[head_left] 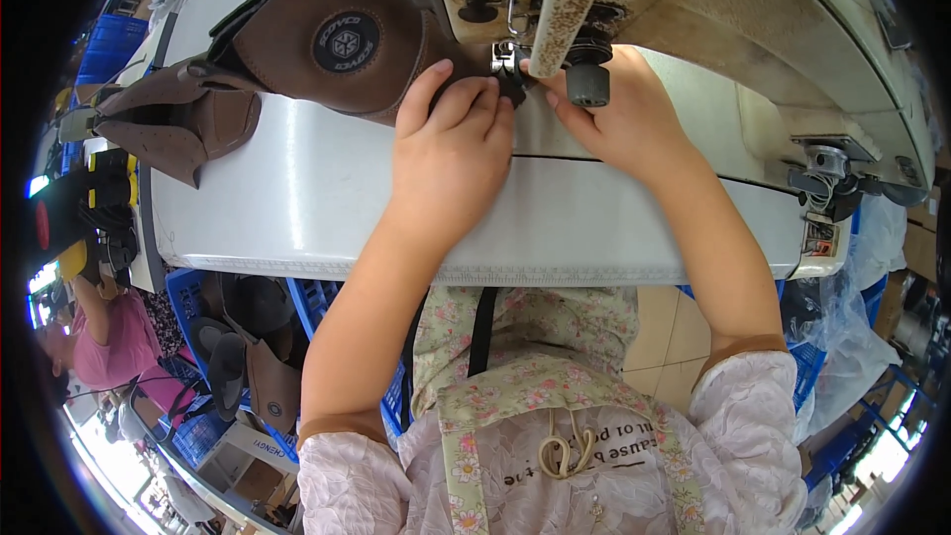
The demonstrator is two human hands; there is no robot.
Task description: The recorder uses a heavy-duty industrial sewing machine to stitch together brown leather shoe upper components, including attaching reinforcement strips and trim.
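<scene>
A brown leather boot upper point(275, 45) with a round dark badge lies on the sewing machine's white bed point(297, 188). Its near right edge reaches under the metal presser foot point(504, 59). My left hand point(448, 154) bends its fingers down onto that edge, just left of the foot, holding the leather. On the other side, my right hand point(634, 119) has its thumb and forefinger closed in on the leather beside the foot. A dark knob point(587, 84) and the machine head hide part of its fingers. The stitching point is covered.
Another folded brown leather part point(233, 124) lies at the bed's left, against the upper. Below left, a blue crate point(188, 302) holds dark and brown shoe parts. The machine arm point(733, 10) overhangs the right side. A person in pink point(114, 347) is at far left.
</scene>
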